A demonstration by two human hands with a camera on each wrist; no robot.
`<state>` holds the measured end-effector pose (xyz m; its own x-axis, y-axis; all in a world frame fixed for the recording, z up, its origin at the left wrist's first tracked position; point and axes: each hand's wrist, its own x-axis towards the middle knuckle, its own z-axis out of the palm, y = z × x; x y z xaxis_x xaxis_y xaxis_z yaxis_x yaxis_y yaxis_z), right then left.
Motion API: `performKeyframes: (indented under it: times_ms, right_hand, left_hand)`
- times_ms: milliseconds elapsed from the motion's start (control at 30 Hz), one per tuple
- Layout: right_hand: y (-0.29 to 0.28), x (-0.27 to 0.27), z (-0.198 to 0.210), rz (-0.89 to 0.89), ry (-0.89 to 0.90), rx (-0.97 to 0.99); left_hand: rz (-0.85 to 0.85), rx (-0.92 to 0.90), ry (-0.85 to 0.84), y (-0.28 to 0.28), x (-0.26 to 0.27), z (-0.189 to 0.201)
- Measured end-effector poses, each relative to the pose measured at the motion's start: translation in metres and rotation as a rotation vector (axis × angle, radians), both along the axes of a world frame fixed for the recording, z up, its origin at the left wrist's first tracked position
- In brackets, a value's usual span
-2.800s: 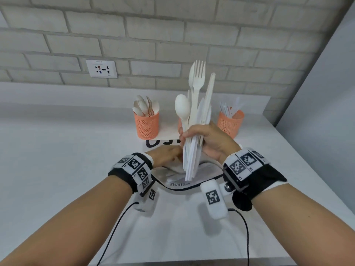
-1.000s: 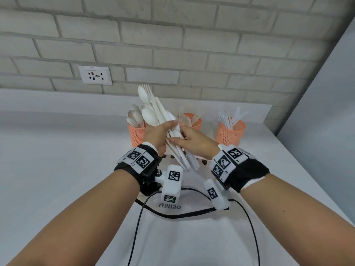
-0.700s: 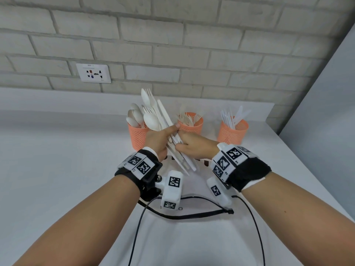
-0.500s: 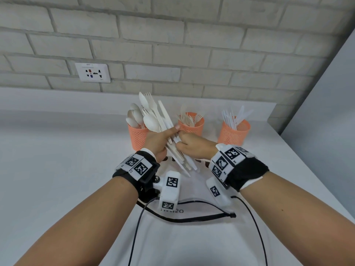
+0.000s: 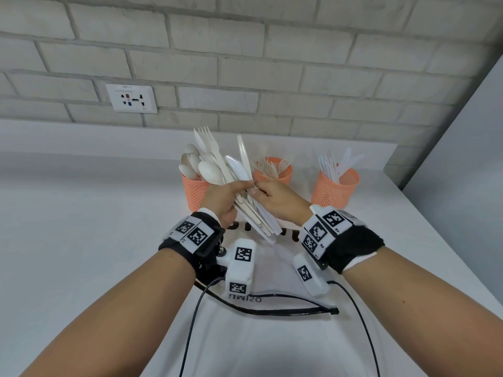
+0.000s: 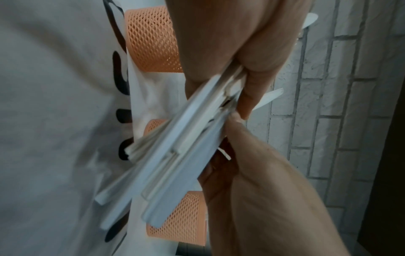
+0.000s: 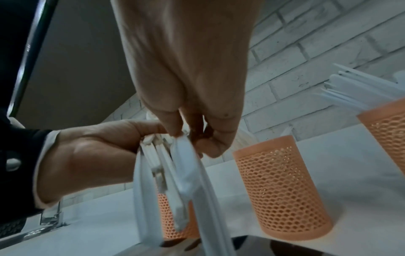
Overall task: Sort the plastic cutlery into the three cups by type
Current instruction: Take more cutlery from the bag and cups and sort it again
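Bundle of white plastic cutlery (image 5: 239,191): gripped in left hand (image 5: 221,198) above counter (image 5: 81,240) middle. Right hand (image 5: 277,200) pinches one piece in it. Three orange mesh cups (image 5: 333,189) near counter's back edge: spoons, forks, knives.
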<state>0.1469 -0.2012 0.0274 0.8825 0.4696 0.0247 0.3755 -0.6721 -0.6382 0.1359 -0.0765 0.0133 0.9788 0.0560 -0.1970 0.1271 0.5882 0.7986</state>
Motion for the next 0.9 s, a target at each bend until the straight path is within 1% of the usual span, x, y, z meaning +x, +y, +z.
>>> performKeyframes:
  times_ms: [100,167,300,433,533,600,700,800,900]
  right_hand:
    - [-0.002,-0.007,0.003,0.066,-0.05,-0.017]
    - [-0.003,-0.008,0.004,0.075,-0.063,-0.02]
    - [-0.004,-0.01,0.004,0.089,-0.021,0.011]
    - [-0.007,-0.011,0.006,0.035,0.085,0.157]
    - [-0.008,-0.009,0.008,-0.004,0.088,0.229]
    - [-0.008,-0.006,0.008,-0.029,0.069,0.24]
    - [-0.009,-0.006,0.009,-0.016,0.082,0.265]
    - [-0.008,-0.008,0.01,-0.026,0.174,0.379]
    - [-0.01,-0.009,0.013,-0.058,0.267,0.503]
  left_hand:
    - [0.025,-0.017,0.013,0.0,0.001,-0.001]
    - [0.016,-0.009,0.002,0.0,-0.001,0.0]
    - [0.012,0.015,-0.042,0.002,-0.003,-0.001]
    - [-0.027,0.079,-0.085,0.005,-0.006,0.001]
    - [-0.022,0.08,-0.094,0.003,-0.009,0.001]
    - [-0.017,0.068,-0.087,0.002,-0.008,0.0]
    - [-0.114,0.055,-0.088,0.003,-0.009,-0.001]
    - [-0.238,0.071,-0.137,0.006,-0.012,0.001]
    - [-0.23,0.06,-0.125,0.007,-0.01,0.0]
